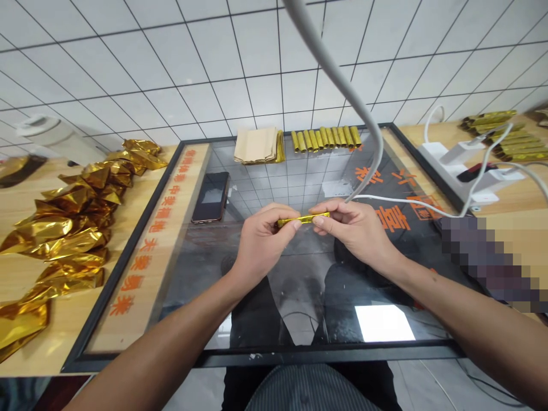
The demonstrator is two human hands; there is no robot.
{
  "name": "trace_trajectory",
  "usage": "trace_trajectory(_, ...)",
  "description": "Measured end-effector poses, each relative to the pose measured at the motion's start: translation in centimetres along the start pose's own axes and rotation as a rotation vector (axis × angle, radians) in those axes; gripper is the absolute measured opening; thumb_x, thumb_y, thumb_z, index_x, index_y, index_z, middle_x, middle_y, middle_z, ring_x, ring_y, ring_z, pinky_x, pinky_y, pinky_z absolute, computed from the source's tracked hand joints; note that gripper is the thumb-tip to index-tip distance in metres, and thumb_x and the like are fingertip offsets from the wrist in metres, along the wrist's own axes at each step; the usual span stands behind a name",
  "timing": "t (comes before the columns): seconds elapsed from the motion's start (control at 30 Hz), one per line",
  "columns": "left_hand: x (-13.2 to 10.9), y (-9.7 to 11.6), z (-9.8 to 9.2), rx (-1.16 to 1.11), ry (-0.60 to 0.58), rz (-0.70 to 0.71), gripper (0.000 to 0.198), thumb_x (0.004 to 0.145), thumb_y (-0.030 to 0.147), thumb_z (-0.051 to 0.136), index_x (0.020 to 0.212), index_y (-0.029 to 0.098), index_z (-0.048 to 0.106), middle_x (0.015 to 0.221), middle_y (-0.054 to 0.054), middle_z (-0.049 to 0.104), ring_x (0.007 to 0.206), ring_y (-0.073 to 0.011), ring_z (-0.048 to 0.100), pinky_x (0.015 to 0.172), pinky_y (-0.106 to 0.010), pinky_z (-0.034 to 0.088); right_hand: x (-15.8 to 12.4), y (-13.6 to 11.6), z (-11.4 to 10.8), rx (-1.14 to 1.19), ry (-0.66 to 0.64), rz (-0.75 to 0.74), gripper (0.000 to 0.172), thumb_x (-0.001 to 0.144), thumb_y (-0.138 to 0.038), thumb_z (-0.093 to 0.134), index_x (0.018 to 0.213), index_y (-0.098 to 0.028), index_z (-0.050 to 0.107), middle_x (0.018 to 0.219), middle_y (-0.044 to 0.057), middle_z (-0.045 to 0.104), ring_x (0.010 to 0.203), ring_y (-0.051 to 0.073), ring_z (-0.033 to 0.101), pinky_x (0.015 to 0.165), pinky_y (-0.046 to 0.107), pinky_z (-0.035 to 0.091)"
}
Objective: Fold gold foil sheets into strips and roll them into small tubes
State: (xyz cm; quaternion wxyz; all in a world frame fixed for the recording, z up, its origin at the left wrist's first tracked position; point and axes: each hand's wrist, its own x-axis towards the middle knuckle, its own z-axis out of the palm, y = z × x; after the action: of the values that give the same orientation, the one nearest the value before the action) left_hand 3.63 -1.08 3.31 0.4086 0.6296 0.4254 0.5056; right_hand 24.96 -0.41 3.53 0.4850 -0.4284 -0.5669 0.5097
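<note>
Between both hands, above the middle of the glass panel (205, 251), is a small gold paper roll (305, 219). My left hand (266, 231) pinches its left end between thumb and fingers. The right end is pinched by my right hand (349, 225). A row of similar gold rolls (327, 139) lies at the panel's far edge. Left of that row sits a stack of tan paper sheets (256, 144) with gold showing at its side.
Folded gold foil pieces (81, 211) spread over the table at left. A phone (210, 197) rests on the glass. At right are a power strip (445, 165) with plugs and more gold rolls (522, 137). A thick white cable (338, 74) hangs in front, down to the right hand.
</note>
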Motion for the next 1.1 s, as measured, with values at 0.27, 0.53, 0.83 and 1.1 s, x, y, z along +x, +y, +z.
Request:
trace_trajectory(0.27, 0.0, 0.4, 0.1, -0.05, 0.003, -0.079, 0.009, 0.092, 0.026, 0.077, 0.09, 0.022, 0.084, 0.093, -0.003, 0.081, 0.062, -0.0097, 0.065, 0.052, -0.021, 0.055, 0.0, -0.4, 0.0, -0.037, 0.023, 0.026, 0.034, 0.082, -0.054, 0.095, 0.091, -0.023, 0.085, 0.079, 0.003, 0.08, 0.069, 0.017, 0.074, 0.065, 0.031, 0.063)
trace_trajectory(0.53, 1.0, -0.3, -0.7, -0.276, 0.005, -0.278, 0.021, 0.087, 0.037, 0.086, 0.094, 0.018, 0.08, 0.064, 0.0, 0.071, 0.053, -0.0111, 0.064, 0.05, -0.022, 0.055, 0.3, -0.3, -0.4, 0.018, 0.02, 0.041, 0.042, 0.079, -0.051, 0.097, 0.104, -0.021, 0.081, 0.082, 0.002, 0.079, 0.07, 0.016, 0.073, 0.068, 0.03, 0.061)
trace_trajectory(0.83, 1.1, -1.4, -0.8, -0.025, -0.231, -0.177, 0.028, 0.095, 0.043, 0.077, 0.112, 0.021, 0.079, 0.096, -0.005, 0.076, 0.082, -0.0186, 0.072, 0.071, -0.03, 0.06, 0.1, 0.0, -0.2, 0.017, 0.023, -0.003, 0.046, 0.076, -0.048, 0.099, 0.108, -0.023, 0.079, 0.077, -0.002, 0.072, 0.07, 0.017, 0.068, 0.066, 0.033, 0.057)
trace_trajectory(1.1, 0.7, -0.9, -0.6, 0.316, -0.375, 0.148, 0.015, 0.105, 0.029, 0.065, 0.108, 0.025, 0.079, 0.106, -0.004, 0.077, 0.101, -0.0226, 0.069, 0.092, -0.035, 0.052, -0.4, -0.7, 0.3, 0.005, -0.007, -0.064, 0.041, 0.076, -0.045, 0.099, 0.107, -0.024, 0.081, 0.078, -0.003, 0.068, 0.071, 0.015, 0.065, 0.067, 0.031, 0.057)
